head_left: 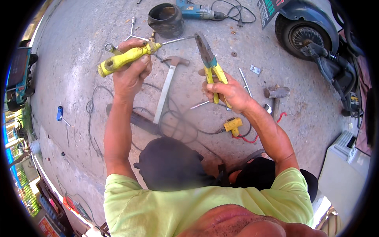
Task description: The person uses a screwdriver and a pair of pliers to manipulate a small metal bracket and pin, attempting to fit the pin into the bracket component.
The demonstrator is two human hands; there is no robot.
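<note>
As the head camera looks down on a rough concrete floor (79, 130), a person in a lime-green shirt (197, 209) works with both arms stretched forward. The left hand (133, 77) has its grip wrapped around a yellow-handled tool (124, 60), raised above the floor, its slim metal shaft (177, 40) pointing right. The right hand (233, 94) has its grip clasped about the handles of yellow-and-teal pliers (213, 73), whose jaws meet the tip of that shaft; whether they pinch it cannot be told. Below, between the two forearms, a claw hammer (164, 93) lies near looping dark cable (177, 126), with a yellow fitting (233, 125) to the right. Beyond the hands, a dark round pot (167, 25) stands just beside a blue power drill (201, 12). A wheeled vehicle (304, 37) stands at upper right, above a white boxy appliance (339, 168) near the picture's edge.
</note>
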